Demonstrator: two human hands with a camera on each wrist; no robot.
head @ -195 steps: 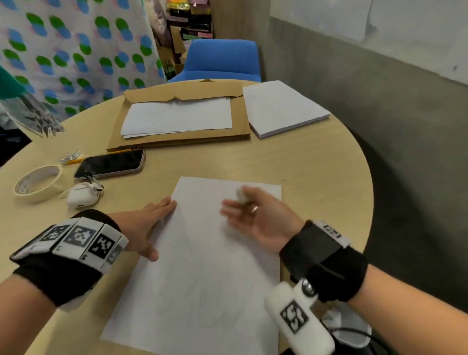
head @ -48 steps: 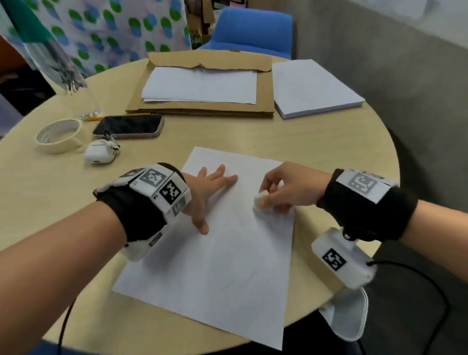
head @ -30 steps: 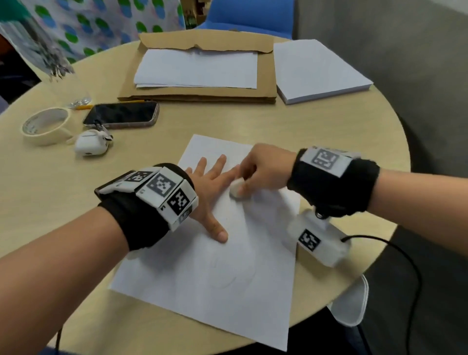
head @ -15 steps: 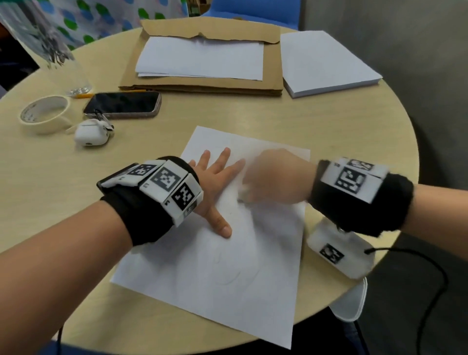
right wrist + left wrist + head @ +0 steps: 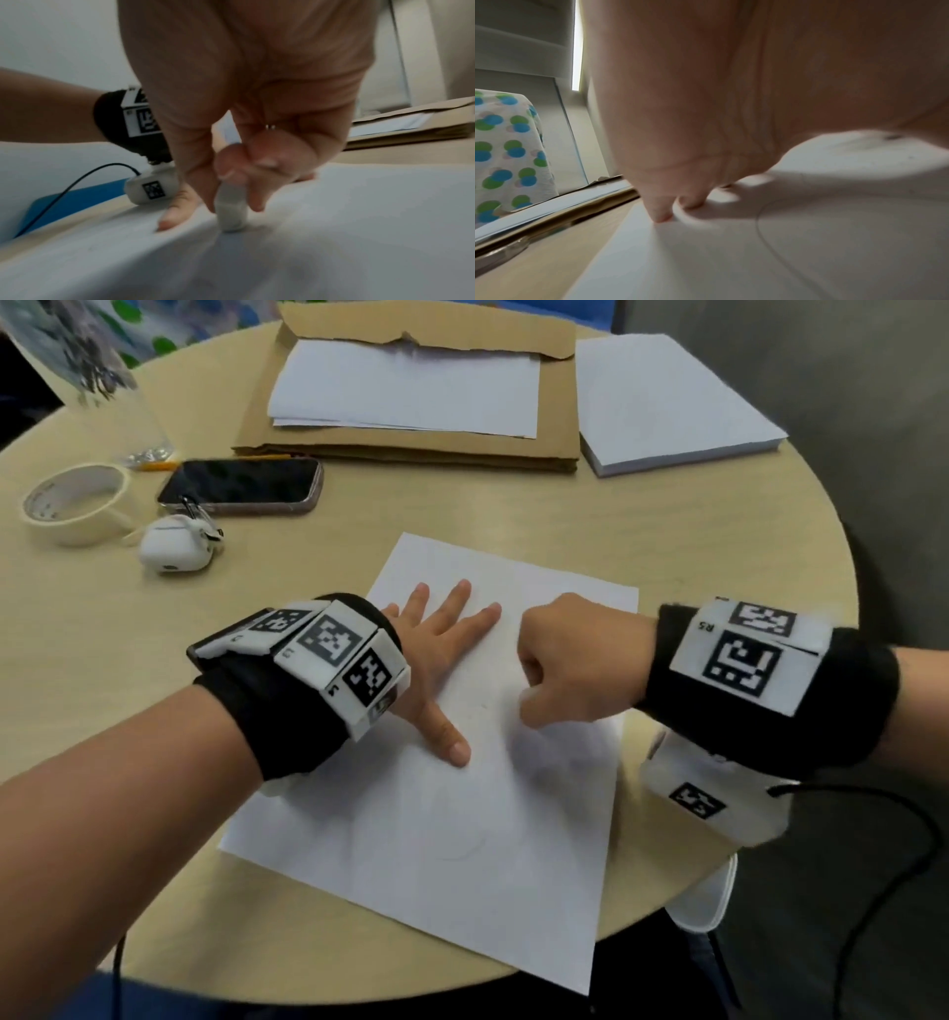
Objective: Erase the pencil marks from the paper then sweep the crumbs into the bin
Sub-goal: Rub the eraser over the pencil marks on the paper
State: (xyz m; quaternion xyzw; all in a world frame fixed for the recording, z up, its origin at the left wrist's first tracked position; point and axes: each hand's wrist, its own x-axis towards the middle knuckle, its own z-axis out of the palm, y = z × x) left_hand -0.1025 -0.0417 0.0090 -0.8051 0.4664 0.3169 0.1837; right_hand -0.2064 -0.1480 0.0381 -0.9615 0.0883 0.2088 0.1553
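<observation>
A white sheet of paper (image 5: pixel 462 839) with faint pencil curves lies on the round wooden table (image 5: pixel 667 546). My left hand (image 5: pixel 441 654) lies flat on the sheet's upper left part, fingers spread, pressing it down. My right hand (image 5: pixel 570 660) is just to its right, fingers curled down; the right wrist view shows it pinching a white eraser (image 5: pixel 231 211) whose end touches the paper (image 5: pixel 334 233). The eraser is hidden under the hand in the head view. A thin pencil arc (image 5: pixel 765 229) shows in the left wrist view. No bin is in view.
A cardboard folder (image 5: pixel 411 444) with white sheets and a stack of paper (image 5: pixel 667 403) lie at the table's far side. A phone (image 5: pixel 241 485), a white earbud case (image 5: pixel 177 549) and a tape roll (image 5: pixel 77 500) sit at the left. The table edge drops off close on the right.
My right hand has been rubbing the eraser back and forth across the paper's upper part, now shifted slightly right and lower. My left hand stays flat on the sheet.
</observation>
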